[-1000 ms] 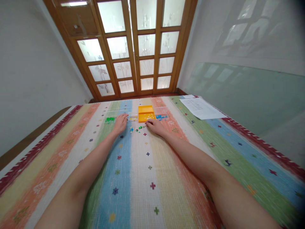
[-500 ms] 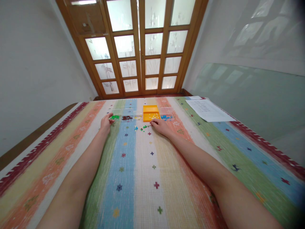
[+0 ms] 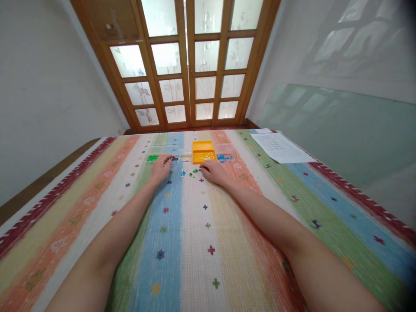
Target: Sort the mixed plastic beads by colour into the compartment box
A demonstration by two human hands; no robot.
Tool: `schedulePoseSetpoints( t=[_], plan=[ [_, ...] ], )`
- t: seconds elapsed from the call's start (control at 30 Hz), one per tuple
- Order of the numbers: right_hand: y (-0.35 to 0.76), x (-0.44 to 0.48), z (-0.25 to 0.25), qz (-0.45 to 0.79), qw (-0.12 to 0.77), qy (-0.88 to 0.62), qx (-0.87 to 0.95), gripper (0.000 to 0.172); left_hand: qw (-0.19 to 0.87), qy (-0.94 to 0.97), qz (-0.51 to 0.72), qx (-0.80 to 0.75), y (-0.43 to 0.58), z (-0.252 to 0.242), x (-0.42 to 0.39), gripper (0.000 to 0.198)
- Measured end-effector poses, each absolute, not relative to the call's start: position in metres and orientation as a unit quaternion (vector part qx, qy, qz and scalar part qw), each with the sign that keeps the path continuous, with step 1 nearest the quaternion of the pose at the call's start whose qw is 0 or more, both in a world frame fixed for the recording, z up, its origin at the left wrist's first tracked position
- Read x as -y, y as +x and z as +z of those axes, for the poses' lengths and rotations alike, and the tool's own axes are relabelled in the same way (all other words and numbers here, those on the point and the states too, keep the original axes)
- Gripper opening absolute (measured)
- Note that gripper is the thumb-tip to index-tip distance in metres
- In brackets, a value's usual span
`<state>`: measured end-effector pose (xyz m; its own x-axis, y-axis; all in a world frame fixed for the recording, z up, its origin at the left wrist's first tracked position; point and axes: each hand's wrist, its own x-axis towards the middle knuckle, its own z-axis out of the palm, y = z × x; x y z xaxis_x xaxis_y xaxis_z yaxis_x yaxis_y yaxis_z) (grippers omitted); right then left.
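Observation:
My left hand [image 3: 161, 167] is over the near left part of the clear box of dark brown pieces [image 3: 174, 159], its fingertips at the pieces; whether it grips one is too small to tell. Left of it lies a clear box of green pieces [image 3: 152, 158]. My right hand [image 3: 212, 171] rests with its fingers pinched together just in front of the orange box [image 3: 202, 146], which holds pale pieces. Whatever the right fingers hold is too small to name. Small green and mixed pieces [image 3: 195, 171] and a few blue ones [image 3: 183, 173] lie on the cloth between my hands.
A small clear box with yellow pieces [image 3: 186, 157] stands left of the orange box, and a clear box of blue pieces [image 3: 225, 158] stands right of it. Printed sheets [image 3: 281, 148] lie at the back right of the striped tablecloth [image 3: 198, 260].
My left hand has moved right, from beside the green pieces to the dark brown ones. My right hand keeps its place by the orange box. The whole view has shifted slightly.

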<state>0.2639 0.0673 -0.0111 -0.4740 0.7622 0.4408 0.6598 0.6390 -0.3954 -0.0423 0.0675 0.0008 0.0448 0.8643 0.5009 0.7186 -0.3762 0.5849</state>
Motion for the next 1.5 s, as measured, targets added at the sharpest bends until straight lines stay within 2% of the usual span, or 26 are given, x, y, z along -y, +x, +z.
schedulePoseSetpoints(
  t=[0.23,0.43,0.6,0.87,1.07,1.5],
  plan=[
    [0.263,-0.067,-0.013,0.074,0.296,-0.414,0.858,0.02,0.044,0.848,0.248,-0.466,0.017,0.007,-0.056,0.026],
    [0.263,-0.068,-0.012,0.083,0.304,-0.415,0.854,0.019,-0.019,0.858,0.167,-0.485,0.055,0.009,-0.06,0.025],
    [0.262,-0.067,-0.009,0.096,0.308,-0.409,0.854,0.019,-0.023,0.842,0.183,-0.507,0.065,0.003,-0.063,0.025],
    [0.262,-0.067,-0.009,0.091,0.301,-0.417,0.853,0.019,0.049,0.846,0.202,-0.491,0.052,-0.002,-0.066,0.022],
    [0.262,-0.067,-0.009,0.083,0.301,-0.418,0.853,0.021,0.026,0.837,0.207,-0.505,0.05,-0.002,-0.06,0.021],
    [0.263,-0.059,-0.003,0.022,0.219,-0.369,0.903,0.021,0.011,0.83,0.21,-0.516,0.051,0.003,-0.054,0.018]
  ],
)
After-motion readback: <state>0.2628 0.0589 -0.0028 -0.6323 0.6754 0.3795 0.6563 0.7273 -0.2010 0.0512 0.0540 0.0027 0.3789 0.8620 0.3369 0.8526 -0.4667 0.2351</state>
